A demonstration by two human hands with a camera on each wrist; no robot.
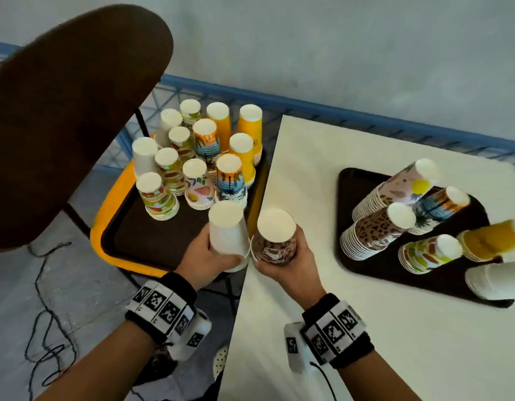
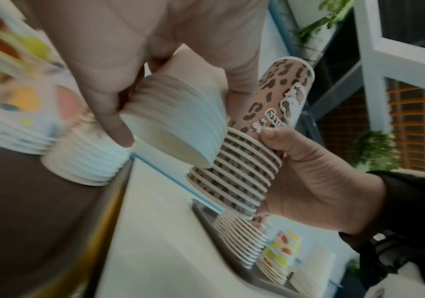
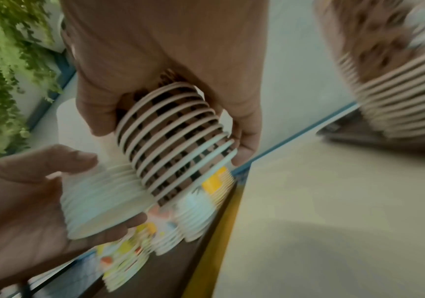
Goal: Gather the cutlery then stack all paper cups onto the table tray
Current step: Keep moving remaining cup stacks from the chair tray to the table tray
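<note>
A stack of white paper cups (image 1: 228, 234), upside down, sits at the centre of the head view, the left hand (image 1: 202, 257) with its fingers curled round it. Touching it on the right, the right hand (image 1: 291, 266) grips a leopard-print cup stack (image 1: 276, 241) the same way. Many cup stacks stand on the yellow-edged tray (image 1: 129, 241) at upper left; more stacks lean on the dark tray (image 1: 366, 267) on the white surface (image 1: 395, 342) at right.

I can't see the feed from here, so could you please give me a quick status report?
Left hand grips white cup stack; right hand grips leopard cup stack. Both held between chair tray and table tray. Path clear.
</note>
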